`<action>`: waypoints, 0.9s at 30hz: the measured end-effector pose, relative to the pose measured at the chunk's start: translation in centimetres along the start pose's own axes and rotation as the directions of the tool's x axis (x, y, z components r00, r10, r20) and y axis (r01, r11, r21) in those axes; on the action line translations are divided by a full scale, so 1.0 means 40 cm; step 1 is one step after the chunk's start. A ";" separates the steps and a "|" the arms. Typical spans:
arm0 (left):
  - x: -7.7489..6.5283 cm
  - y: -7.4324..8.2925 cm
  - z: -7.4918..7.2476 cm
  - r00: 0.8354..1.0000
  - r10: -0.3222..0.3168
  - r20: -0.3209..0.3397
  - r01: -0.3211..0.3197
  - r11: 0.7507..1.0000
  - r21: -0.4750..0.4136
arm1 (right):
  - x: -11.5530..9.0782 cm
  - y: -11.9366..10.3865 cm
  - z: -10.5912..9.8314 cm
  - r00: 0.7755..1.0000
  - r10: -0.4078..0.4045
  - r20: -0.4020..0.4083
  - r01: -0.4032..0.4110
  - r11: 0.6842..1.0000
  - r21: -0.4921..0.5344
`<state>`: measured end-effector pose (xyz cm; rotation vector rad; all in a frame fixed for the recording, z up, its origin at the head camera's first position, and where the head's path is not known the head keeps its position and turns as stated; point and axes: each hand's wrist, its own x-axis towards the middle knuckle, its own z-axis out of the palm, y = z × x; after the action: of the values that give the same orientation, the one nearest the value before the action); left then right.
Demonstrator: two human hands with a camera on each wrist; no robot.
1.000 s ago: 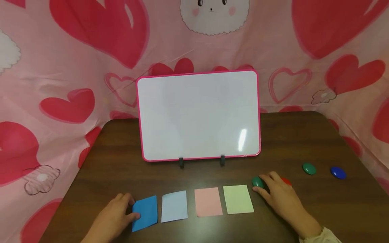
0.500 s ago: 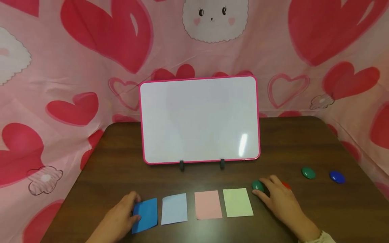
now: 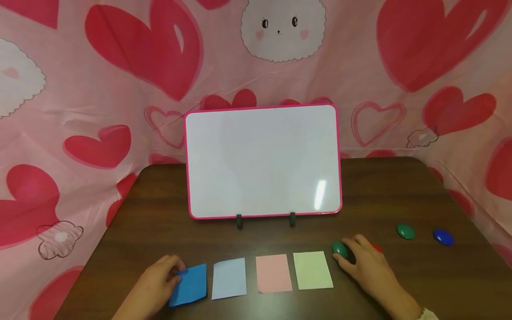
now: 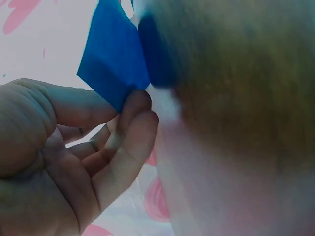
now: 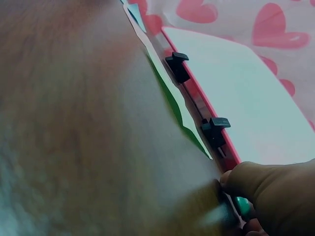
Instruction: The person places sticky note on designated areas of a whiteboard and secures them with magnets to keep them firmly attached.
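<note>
At the left of the worktop [image 3: 160,200], the left hand [image 3: 158,279] pinches a dark blue sticky note [image 3: 190,285] at its left edge between thumb and fingers, probably so that most of the sheet is left uncovered. A light blue note [image 3: 230,279], a pink note [image 3: 274,274] and a pale green note [image 3: 313,270] follow in a row, spaced so none overlaps. Behind them, black clips [image 3: 239,222] support the whiteboard [image 3: 262,162], facing the person. The right hand [image 3: 368,266], back uppermost, has thumb and fingers around a green magnet [image 3: 339,249]; a red disc [image 3: 376,246] is partly hidden behind it. Farther right lie a second green magnet [image 3: 406,231] and a blue magnet [image 3: 444,237].
</note>
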<state>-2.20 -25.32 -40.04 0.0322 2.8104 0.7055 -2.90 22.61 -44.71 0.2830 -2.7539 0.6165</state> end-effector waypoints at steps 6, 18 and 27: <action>0.001 0.000 -0.011 1.000 -0.009 -0.026 0.009 1.000 -0.019 | -0.005 0.002 0.001 0.999 -0.014 -0.037 0.014 1.000 0.006; -0.001 -0.008 -0.034 0.967 0.142 -0.211 -0.144 0.990 0.005 | -0.001 -0.006 -0.010 0.997 0.070 0.035 -0.071 0.997 0.034; 0.036 -0.009 -0.049 0.901 0.235 -0.365 -0.248 0.969 0.010 | -0.003 -0.008 -0.013 0.992 0.085 0.093 -0.088 0.996 0.033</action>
<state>-4.06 -26.43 -38.87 0.2770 3.1837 0.9003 -2.58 22.58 -44.18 0.2055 -2.8579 0.6935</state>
